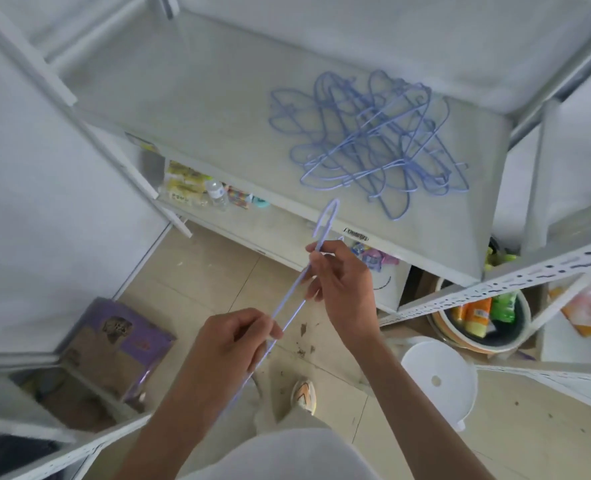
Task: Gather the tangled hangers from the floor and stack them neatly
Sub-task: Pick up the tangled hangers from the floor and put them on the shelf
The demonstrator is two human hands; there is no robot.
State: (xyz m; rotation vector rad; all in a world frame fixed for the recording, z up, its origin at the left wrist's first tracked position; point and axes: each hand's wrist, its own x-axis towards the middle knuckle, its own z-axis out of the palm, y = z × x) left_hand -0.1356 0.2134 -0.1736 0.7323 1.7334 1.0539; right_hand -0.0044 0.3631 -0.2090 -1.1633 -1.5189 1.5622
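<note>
Both hands hold one pale blue hanger [295,296] over the tiled floor [197,271], seen edge-on so it reads as a long thin loop with its hook pointing up toward the bench [190,109]. The right hand [342,282] has its grip closed on the hanger just below the hook, thumb and fingers pinching the wire; the left hand [231,337] has its fingers curled round the lower stretch of the same wire — the two hands apart along its length. The tangled pile of hangers [370,140], the same blue, lies on the right half of the pale bench top, its wires crossing every way, well apart from the held one. Under the bench a shelf carries a small clear bottle [217,195] beside packets. On the floor sit a purple box [120,344] at the left, a white stool [441,379] at the right, and a shoe [304,396] between them.
</note>
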